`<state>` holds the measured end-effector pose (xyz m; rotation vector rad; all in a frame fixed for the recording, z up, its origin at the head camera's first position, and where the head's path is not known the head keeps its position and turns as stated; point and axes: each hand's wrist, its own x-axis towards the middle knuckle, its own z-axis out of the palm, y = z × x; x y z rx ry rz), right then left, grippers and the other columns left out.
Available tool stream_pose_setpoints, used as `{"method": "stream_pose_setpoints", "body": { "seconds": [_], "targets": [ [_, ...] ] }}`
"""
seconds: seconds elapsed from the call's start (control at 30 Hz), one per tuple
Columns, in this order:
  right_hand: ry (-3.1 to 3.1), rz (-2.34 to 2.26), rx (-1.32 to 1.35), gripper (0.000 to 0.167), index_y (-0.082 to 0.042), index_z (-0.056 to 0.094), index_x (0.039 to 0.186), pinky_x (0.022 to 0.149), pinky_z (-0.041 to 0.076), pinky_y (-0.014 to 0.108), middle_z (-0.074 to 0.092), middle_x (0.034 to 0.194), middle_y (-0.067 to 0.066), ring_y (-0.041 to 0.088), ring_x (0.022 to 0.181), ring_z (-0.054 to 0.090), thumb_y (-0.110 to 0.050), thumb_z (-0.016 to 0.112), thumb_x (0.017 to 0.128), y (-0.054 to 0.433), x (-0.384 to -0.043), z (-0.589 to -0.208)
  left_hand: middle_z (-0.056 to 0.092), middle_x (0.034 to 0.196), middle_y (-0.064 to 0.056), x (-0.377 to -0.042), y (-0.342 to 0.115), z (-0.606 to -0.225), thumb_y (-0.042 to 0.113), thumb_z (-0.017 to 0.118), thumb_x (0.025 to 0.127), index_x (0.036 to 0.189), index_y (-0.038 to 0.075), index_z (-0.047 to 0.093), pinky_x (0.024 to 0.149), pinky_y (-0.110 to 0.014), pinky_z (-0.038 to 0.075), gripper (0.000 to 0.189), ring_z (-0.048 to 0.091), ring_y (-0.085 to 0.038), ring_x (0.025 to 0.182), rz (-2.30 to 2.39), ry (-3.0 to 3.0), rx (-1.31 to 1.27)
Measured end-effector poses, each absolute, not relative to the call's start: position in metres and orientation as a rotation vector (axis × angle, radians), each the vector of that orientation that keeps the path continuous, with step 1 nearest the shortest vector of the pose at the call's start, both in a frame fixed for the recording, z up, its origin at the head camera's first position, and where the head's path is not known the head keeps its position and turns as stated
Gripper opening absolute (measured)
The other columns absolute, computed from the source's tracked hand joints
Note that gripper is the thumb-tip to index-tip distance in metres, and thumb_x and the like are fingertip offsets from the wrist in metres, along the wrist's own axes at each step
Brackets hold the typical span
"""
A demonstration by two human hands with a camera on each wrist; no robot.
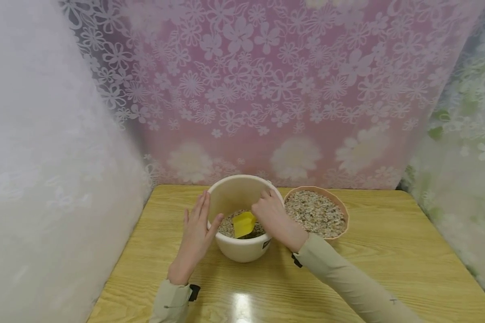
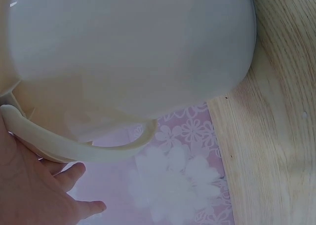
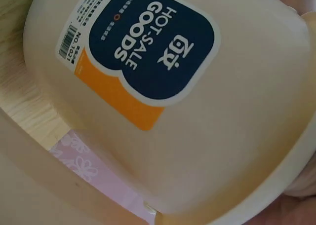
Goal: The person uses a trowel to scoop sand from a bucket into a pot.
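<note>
A cream plastic bucket [image 1: 242, 252] stands upright on the table, with a layer of mixed grain [image 1: 227, 227] in its bottom. My right hand [image 1: 272, 215] reaches over the bucket's right rim and grips a yellow scoop [image 1: 244, 224] by its handle, which the fingers hide. The scoop's head is down at the grain inside. My left hand [image 1: 196, 235] rests against the bucket's left rim, fingers straight along the outside and thumb at the edge. In the left wrist view, its fingers spread beside the bucket's carrying handle [image 2: 94, 152].
Touching or close to the bucket's right side is a peach bowl [image 1: 343, 224] heaped with mixed grain. A label [image 3: 153, 47] is stuck on the bucket's outside. The wooden table [image 1: 388, 260] meets flowered curtains [image 1: 242, 89] at its back and sides.
</note>
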<state>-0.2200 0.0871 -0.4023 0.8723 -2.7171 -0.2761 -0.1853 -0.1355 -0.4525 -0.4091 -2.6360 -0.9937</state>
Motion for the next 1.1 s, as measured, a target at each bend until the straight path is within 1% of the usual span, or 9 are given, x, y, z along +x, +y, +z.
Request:
{"method": "stream_pose_setpoints", "body": {
  "seconds": [0.1, 0.2, 0.33, 0.5, 0.67, 0.73, 0.87, 1.07, 1.1],
  "targets": [
    [-2.735, -0.228, 0.875, 0.031, -0.017, 0.067, 0.063, 0.068, 0.024, 0.032, 0.063, 0.061, 0.003, 0.023, 0.068, 0.044, -0.002, 0.074, 0.089, 0.086, -0.221, -0.403, 0.019, 0.168, -0.012, -0.185, -0.138, -0.453, 0.046, 0.049, 0.106, 0.163, 0.007, 0.017, 0.119, -0.069, 0.002, 0.076, 0.016, -0.030, 0.155, -0.991, -2.642, -0.405],
    [-2.755, -0.180, 0.864, 0.027, -0.016, 0.071, 0.068, 0.068, 0.032, 0.034, 0.067, 0.066, 0.005, 0.024, 0.069, 0.047, -0.002, 0.073, 0.090, 0.086, -0.222, -0.404, 0.019, 0.168, -0.011, -0.184, -0.139, -0.452, 0.046, 0.048, 0.106, 0.163, 0.008, 0.016, 0.120, -0.068, 0.002, 0.076, 0.015, -0.029, 0.156, -0.997, -2.650, -0.407],
    [-2.753, -0.137, 0.850, 0.015, -0.014, 0.076, 0.080, 0.072, 0.041, 0.038, 0.071, 0.078, 0.007, 0.026, 0.075, 0.053, -0.005, 0.073, 0.092, 0.086, -0.223, -0.407, 0.019, 0.168, -0.011, -0.185, -0.140, -0.451, 0.046, 0.047, 0.106, 0.163, 0.009, 0.016, 0.120, -0.068, 0.002, 0.075, 0.014, -0.028, 0.156, -1.004, -2.648, -0.417],
    [-2.662, -0.083, 0.825, 0.006, -0.015, 0.078, 0.093, 0.080, 0.044, 0.043, 0.072, 0.088, 0.004, 0.027, 0.085, 0.056, -0.015, 0.072, 0.094, 0.086, -0.222, -0.409, 0.018, 0.169, -0.009, -0.187, -0.141, -0.453, 0.047, 0.046, 0.107, 0.164, 0.009, 0.016, 0.119, -0.069, 0.002, 0.075, 0.015, -0.029, 0.156, -1.003, -2.638, -0.430],
    [-2.469, -0.023, 0.795, 0.011, -0.016, 0.078, 0.098, 0.090, 0.047, 0.048, 0.073, 0.093, 0.003, 0.026, 0.093, 0.060, -0.025, 0.075, 0.093, 0.091, -0.222, -0.408, 0.018, 0.169, -0.009, -0.190, -0.141, -0.454, 0.047, 0.046, 0.107, 0.163, 0.010, 0.016, 0.120, -0.068, 0.002, 0.074, 0.016, -0.029, 0.155, -1.003, -2.628, -0.435],
    [-2.399, 0.027, 0.776, 0.011, -0.018, 0.078, 0.099, 0.090, 0.048, 0.047, 0.074, 0.095, 0.002, 0.026, 0.095, 0.061, -0.026, 0.075, 0.093, 0.096, -0.221, -0.407, 0.017, 0.169, -0.009, -0.190, -0.141, -0.454, 0.047, 0.046, 0.107, 0.163, 0.009, 0.016, 0.119, -0.069, 0.002, 0.074, 0.016, -0.028, 0.155, -1.002, -2.625, -0.438],
    [-2.313, 0.161, 0.750, 0.009, -0.018, 0.078, 0.100, 0.089, 0.049, 0.049, 0.073, 0.095, 0.003, 0.029, 0.097, 0.062, -0.021, 0.073, 0.095, 0.112, -0.215, -0.402, 0.017, 0.169, -0.008, -0.191, -0.142, -0.454, 0.046, 0.047, 0.107, 0.163, 0.009, 0.016, 0.120, -0.068, 0.001, 0.074, 0.015, -0.027, 0.156, -1.014, -2.625, -0.442],
    [-2.235, 0.271, 0.677, 0.019, -0.011, 0.076, 0.109, 0.087, 0.048, 0.053, 0.072, 0.101, 0.010, 0.036, 0.101, 0.061, -0.021, 0.072, 0.093, 0.148, -0.196, -0.398, 0.016, 0.169, -0.008, -0.191, -0.145, -0.453, 0.041, 0.049, 0.107, 0.164, 0.009, 0.015, 0.120, -0.067, 0.000, 0.074, 0.014, -0.028, 0.156, -1.021, -2.632, -0.429],
    [-2.219, 0.279, 0.653, 0.021, -0.011, 0.076, 0.110, 0.087, 0.048, 0.054, 0.072, 0.103, 0.010, 0.037, 0.102, 0.061, -0.024, 0.069, 0.096, 0.154, -0.193, -0.399, 0.015, 0.170, -0.008, -0.191, -0.145, -0.453, 0.040, 0.050, 0.106, 0.163, 0.009, 0.015, 0.120, -0.067, 0.000, 0.073, 0.014, -0.028, 0.156, -1.019, -2.632, -0.430]
  ]
}}
